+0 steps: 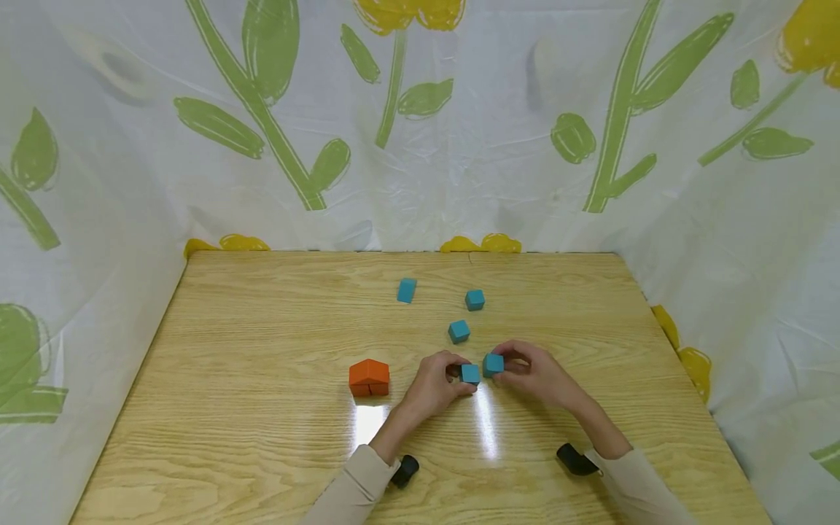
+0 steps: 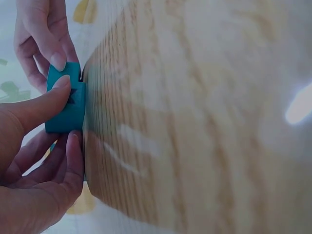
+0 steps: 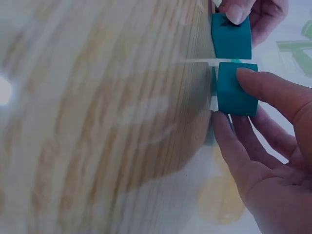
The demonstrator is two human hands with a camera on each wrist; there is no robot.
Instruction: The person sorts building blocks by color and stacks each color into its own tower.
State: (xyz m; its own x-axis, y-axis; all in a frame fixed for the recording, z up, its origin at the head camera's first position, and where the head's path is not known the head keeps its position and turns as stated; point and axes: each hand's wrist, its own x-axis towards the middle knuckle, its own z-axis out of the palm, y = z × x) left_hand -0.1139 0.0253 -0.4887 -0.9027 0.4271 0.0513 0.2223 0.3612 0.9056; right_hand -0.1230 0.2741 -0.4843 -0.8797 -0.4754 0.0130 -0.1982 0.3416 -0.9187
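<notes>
Two blue cubes stand side by side on the wooden table with a narrow gap between them. My left hand (image 1: pixel 436 382) grips the left blue cube (image 1: pixel 469 374) between thumb and fingers; a dark star mark shows on its face in the left wrist view. The right blue cube (image 3: pixel 237 90) is pinched by my right hand (image 1: pixel 539 375), with the thumb on its near face. Just behind them sits another blue cube (image 1: pixel 459 332), and a further blue cube (image 1: pixel 475 300) lies beyond it. Neither of these is touched.
To the left stands an orange block stack (image 1: pixel 369 378) with a peaked top. A flat-looking blue block (image 1: pixel 407 290) lies toward the table's back edge. White curtains with a flower print (image 1: pixel 420 189) enclose the wooden table (image 1: pixel 262 328) at the back and sides.
</notes>
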